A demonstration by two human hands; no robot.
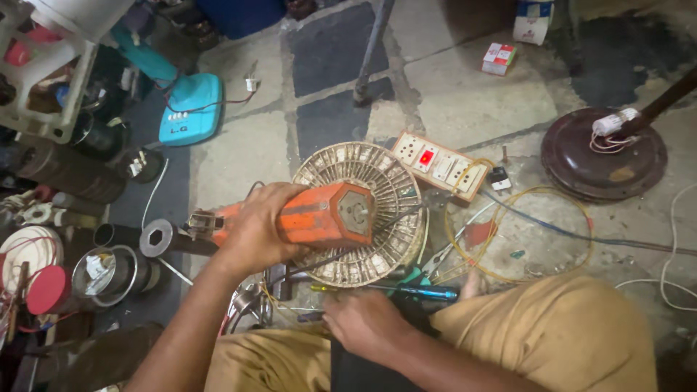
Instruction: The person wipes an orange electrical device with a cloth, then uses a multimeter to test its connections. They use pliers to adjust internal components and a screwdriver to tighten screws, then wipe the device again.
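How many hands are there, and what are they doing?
2. The left hand grips the orange hexagonal tool over the round fan motor winding. The right hand rests lower, by the blue-handled screwdriver.

I am looking down at a worn stone floor [465,94] of pale and dark slabs, patchily lit. A white crate [36,80] is standing at upper left, a turquoise fan base [190,109] is lying nearby, a dark round base [602,156] is sitting at right.

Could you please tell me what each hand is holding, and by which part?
The left hand grips the orange hexagonal tool around its body. Whether the right hand holds anything cannot be told.
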